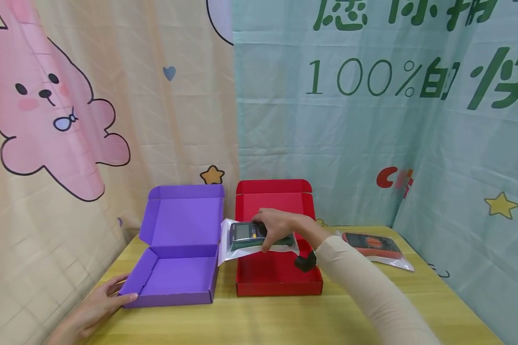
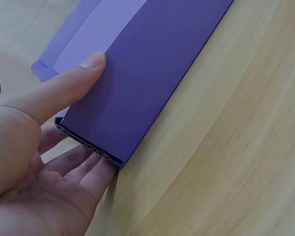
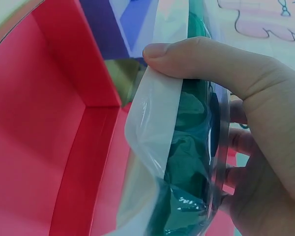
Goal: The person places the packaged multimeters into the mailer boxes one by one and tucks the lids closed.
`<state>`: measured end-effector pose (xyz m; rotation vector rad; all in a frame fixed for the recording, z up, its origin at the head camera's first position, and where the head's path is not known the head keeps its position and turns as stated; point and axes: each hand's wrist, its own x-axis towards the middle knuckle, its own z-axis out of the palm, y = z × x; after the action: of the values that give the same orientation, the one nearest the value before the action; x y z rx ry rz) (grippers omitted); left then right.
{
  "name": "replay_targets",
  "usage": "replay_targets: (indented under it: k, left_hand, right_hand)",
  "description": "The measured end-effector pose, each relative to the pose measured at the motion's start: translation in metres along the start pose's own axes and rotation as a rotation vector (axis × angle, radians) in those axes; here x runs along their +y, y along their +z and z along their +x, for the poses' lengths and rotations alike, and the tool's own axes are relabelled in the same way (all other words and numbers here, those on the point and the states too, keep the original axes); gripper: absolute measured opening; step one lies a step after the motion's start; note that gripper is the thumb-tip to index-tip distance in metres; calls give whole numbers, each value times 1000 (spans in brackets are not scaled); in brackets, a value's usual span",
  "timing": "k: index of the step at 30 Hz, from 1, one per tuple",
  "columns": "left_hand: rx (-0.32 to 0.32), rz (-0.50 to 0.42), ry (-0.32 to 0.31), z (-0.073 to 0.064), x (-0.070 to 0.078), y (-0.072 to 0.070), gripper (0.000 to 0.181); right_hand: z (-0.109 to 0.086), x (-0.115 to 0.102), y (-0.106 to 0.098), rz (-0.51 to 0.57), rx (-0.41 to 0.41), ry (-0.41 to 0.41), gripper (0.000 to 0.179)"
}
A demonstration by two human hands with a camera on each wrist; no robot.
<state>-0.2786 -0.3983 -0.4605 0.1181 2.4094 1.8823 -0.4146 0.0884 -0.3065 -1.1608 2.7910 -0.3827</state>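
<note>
My right hand (image 1: 278, 227) grips a green digital multimeter (image 1: 243, 232) in a clear plastic bag, above the red box (image 1: 280, 287). In the right wrist view, the thumb presses the bag's white part on one side of the multimeter (image 3: 189, 147), and the fingers lie on the other. My left hand (image 1: 105, 299) holds the near left corner of an open purple box (image 1: 177, 299). The left wrist view has the thumb on the front wall of the purple box (image 2: 132, 78) and the other fingers around its left end, their tips partly hidden.
A red-and-black multimeter (image 1: 373, 244) in a plastic bag lies on the wooden table (image 1: 280, 321), right of the red box. Both boxes stand side by side with lids raised. Printed curtains (image 1: 311, 143) hang behind the table and along its sides.
</note>
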Motion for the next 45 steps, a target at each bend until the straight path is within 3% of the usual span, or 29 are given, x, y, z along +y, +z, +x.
replay_targets:
  k: [18, 30, 45]
  left_hand:
    - [-24, -3, 1, 0, 3, 2, 83]
    - [-36, -4, -14, 0, 3, 1, 85]
    - [-27, 21, 7, 1, 3, 3, 83]
  right_hand:
    - [44, -32, 21, 25, -36, -75, 76]
    - [66, -53, 43, 16, -32, -71, 80]
    - [94, -74, 66, -63, -32, -142, 56]
